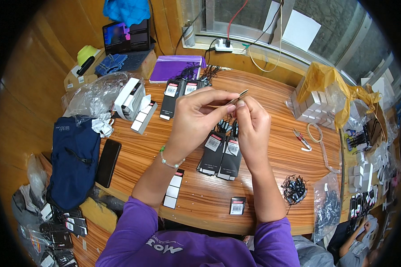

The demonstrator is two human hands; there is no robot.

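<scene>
My left hand (194, 116) is closed in a pinch on a small thin card (242, 94), seen nearly edge-on over the table. My right hand (255, 124) pinches the card's near side with thumb and fingers; whether it also grips a string there I cannot tell. Below the hands lie two stacks of black hang tags (210, 155) with white labels and black strings at their far ends. Nearer me, a strip of blank white labels (173, 190) lies on the left and a single black tag (237, 208) on the right. More stacked tags (169, 104) lie farther back.
A bundle of black strings (294, 189) and a plastic bag of strings (327, 207) lie right. Beyond them are snips (302, 139), a tape roll (315, 132) and a bag of white boxes (314, 107). A phone (108, 163) and blue pouch (73, 162) lie left.
</scene>
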